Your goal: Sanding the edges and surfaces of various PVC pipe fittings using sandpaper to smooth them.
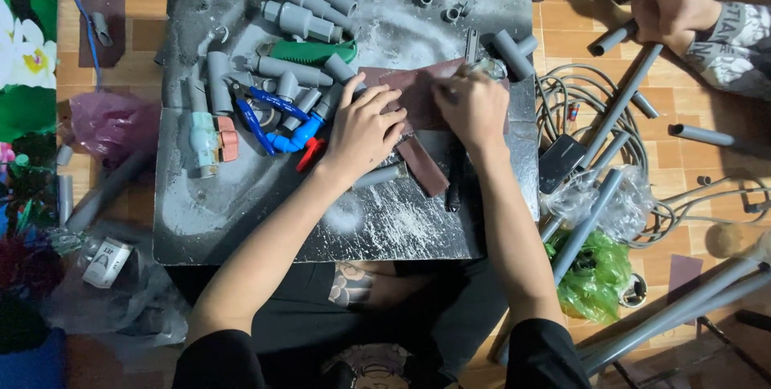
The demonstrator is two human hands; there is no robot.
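Observation:
My left hand (363, 128) lies on a dark reddish-brown sheet of sandpaper (411, 88) spread over a dusty grey board (241, 212), fingers curled over its left edge. My right hand (474, 108) is closed on the sheet's right part, next to a small clear fitting (490, 68). A short grey pipe piece (377, 175) lies under my left wrist, beside a loose brown strip (423, 166). Left of my hands lie blue valve parts (281, 120) and a red handle (310, 153).
Several grey pipe fittings (309, 12) and a green-handled tool (315, 52) crowd the board's far left. Long grey pipes (610, 188), coiled cable (578, 96), plastic bags (598, 276) lie on the tiled floor at right. Another person's hand (671, 4) holds a pipe at top right.

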